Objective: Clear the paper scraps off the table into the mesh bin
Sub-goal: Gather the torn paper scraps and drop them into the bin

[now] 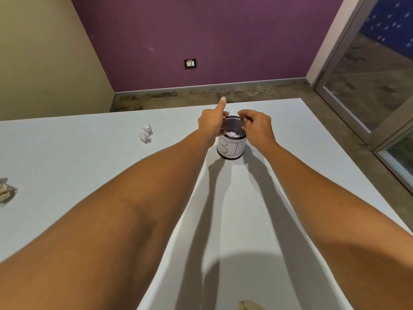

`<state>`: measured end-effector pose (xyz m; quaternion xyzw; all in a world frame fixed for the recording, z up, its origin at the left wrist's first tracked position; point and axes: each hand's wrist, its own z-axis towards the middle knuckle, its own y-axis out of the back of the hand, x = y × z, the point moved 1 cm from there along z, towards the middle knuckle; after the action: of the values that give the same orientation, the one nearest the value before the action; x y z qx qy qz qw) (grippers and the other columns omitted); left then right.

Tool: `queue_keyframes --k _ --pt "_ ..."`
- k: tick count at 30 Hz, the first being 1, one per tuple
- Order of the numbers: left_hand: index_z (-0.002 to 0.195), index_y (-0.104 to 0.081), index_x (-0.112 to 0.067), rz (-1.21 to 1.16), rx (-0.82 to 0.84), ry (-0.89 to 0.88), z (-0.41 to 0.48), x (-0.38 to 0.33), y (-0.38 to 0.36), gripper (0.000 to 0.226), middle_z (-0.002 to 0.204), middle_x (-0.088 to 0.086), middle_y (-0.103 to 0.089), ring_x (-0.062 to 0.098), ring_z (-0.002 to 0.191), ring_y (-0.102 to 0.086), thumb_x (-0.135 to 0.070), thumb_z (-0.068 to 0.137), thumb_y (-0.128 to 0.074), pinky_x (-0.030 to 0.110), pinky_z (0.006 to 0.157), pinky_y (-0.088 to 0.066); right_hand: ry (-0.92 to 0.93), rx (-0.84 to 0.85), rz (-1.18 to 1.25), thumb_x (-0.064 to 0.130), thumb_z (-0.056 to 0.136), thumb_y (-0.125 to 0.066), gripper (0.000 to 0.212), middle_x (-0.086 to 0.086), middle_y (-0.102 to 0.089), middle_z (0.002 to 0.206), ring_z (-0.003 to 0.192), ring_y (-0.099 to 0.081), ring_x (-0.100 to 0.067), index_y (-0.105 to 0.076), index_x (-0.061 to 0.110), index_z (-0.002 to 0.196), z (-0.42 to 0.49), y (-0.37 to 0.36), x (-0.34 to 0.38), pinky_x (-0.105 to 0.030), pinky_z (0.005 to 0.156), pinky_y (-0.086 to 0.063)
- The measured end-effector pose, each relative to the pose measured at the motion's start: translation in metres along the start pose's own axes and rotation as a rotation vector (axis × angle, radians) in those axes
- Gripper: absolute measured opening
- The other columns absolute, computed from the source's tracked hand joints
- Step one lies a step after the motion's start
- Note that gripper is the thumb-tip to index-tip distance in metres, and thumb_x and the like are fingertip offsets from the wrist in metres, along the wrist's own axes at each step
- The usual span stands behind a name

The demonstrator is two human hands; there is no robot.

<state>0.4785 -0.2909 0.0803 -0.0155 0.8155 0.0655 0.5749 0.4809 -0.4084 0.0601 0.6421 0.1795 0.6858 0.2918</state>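
Right now I see both arms stretched out over the pale bench (89,157) to the mesh bin (232,149), which stands upright toward the far edge with a paper label wrapped round its wall. The left hand (211,123) is against the bin's left side, its fingers (225,114) curled round the rim and wall, with one digit sticking straight up. The right hand (257,126) sits at the right rim, its fingers bent inward over the opening; I cannot tell whether they pinch anything. Crumpled white paper (233,134) lies inside the bin, below the rim.

Three pieces are on the bench, well apart from the bin. A white scrap (146,135) with purplish marks lies to the left of the bin. A brownish scrap (6,191) sits at the left border of my view, and a tan scrap (248,305) shows partly at the bottom border, near me.

Beyond the bench there is a purple wall with a socket (190,64), and a glass door (366,90) to the right.
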Motion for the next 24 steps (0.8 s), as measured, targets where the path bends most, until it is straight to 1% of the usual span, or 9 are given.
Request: queue_keyframes --k 5,7,9,11,14,16,18,20,24 --pt "0.098 -0.067 -0.003 0.068 -0.139 -0.086 -0.017 0.012 0.022 0.038 0.094 0.01 -0.064 0.026 0.085 -0.063 -0.036 0.093 -0.049 0.038 0.084 -0.054 -0.024 -0.042 0.049 -0.002 0.095 -0.04 0.03 -0.016 -0.065 0.118 0.107 -0.062 -0.029 -0.065 0.002 0.113 -0.013 0.006 -0.001 -0.039 0.101 -0.049" --pt "0.082 -0.063 -0.008 0.172 -0.189 -0.131 -0.03 0.028 0.031 0.026 0.085 0.015 -0.061 0.032 0.082 -0.063 -0.029 0.092 -0.052 0.044 0.087 -0.054 -0.032 -0.069 0.079 -0.001 0.095 -0.041 0.028 -0.016 -0.066 0.114 0.105 -0.063 -0.029 -0.065 0.002 0.11 -0.028 0.006 0.0 -0.038 0.1 -0.049" --pt "0.075 -0.059 -0.008 0.257 -0.226 -0.147 -0.047 0.049 0.036 0.023 0.081 0.022 -0.063 0.036 0.082 -0.063 -0.023 0.09 -0.053 0.045 0.087 -0.053 -0.023 -0.094 0.106 -0.001 0.094 -0.042 0.028 -0.015 -0.067 0.112 0.104 -0.063 -0.029 -0.066 0.003 0.107 -0.047 0.004 0.001 -0.037 0.098 -0.049" --pt "0.083 -0.068 -0.003 0.315 -0.239 -0.161 -0.069 0.071 0.038 0.022 0.087 0.023 -0.069 0.034 0.086 -0.064 -0.019 0.089 -0.054 0.036 0.086 -0.051 -0.012 -0.083 0.111 -0.001 0.092 -0.043 0.028 -0.017 -0.068 0.11 0.103 -0.063 -0.031 -0.067 0.003 0.106 -0.068 0.002 0.002 -0.04 0.097 -0.049" --pt "0.102 -0.07 -0.009 0.438 -0.223 -0.168 -0.107 0.1 0.041 0.024 0.105 0.013 -0.071 0.03 0.101 -0.063 -0.02 0.09 -0.053 0.028 0.083 -0.045 -0.017 -0.042 0.082 -0.001 0.092 -0.044 0.026 -0.019 -0.068 0.109 0.102 -0.063 -0.032 -0.066 0.002 0.105 -0.097 -0.002 -0.003 -0.039 0.095 -0.05" --pt "0.103 -0.07 -0.014 0.573 -0.212 -0.153 -0.132 0.118 0.046 0.025 0.105 0.009 -0.071 0.029 0.099 -0.064 -0.021 0.09 -0.049 0.029 0.081 -0.045 -0.031 -0.007 0.075 0.0 0.092 -0.045 0.025 -0.019 -0.067 0.107 0.097 -0.064 -0.032 -0.066 0.002 0.105 -0.118 -0.003 -0.007 -0.037 0.092 -0.051" --pt "0.101 -0.069 -0.016 0.808 -0.206 -0.168 -0.154 0.134 0.054 0.027 0.103 0.007 -0.072 0.03 0.097 -0.064 -0.021 0.091 -0.045 0.031 0.079 -0.046 -0.016 0.031 0.045 0.0 0.091 -0.046 0.024 -0.017 -0.069 0.104 0.089 -0.064 -0.027 -0.067 0.003 0.102 -0.14 -0.002 -0.011 -0.028 0.085 -0.05" --pt "0.1 -0.068 -0.016 1.026 -0.178 -0.199 -0.174 0.15 0.064 0.029 0.106 0.006 -0.07 0.029 0.096 -0.065 -0.022 0.092 -0.042 0.034 0.082 -0.046 0.02 0.08 -0.005 0.001 0.09 -0.048 0.024 -0.011 -0.07 0.104 0.09 -0.065 -0.023 -0.068 0.005 0.101 -0.163 0.0 -0.016 -0.02 0.08 -0.045" --pt "0.107 -0.064 -0.019 1.214 -0.154 -0.2 -0.209 0.179 0.085 0.03 0.114 0.0 -0.066 0.023 0.1 -0.063 -0.026 0.095 -0.038 0.034 0.084 -0.043 0.036 0.157 -0.039 0.004 0.091 -0.049 0.023 -0.007 -0.071 0.108 0.097 -0.065 -0.019 -0.069 0.006 0.102 -0.215 0.007 -0.03 -0.021 0.084 -0.046"
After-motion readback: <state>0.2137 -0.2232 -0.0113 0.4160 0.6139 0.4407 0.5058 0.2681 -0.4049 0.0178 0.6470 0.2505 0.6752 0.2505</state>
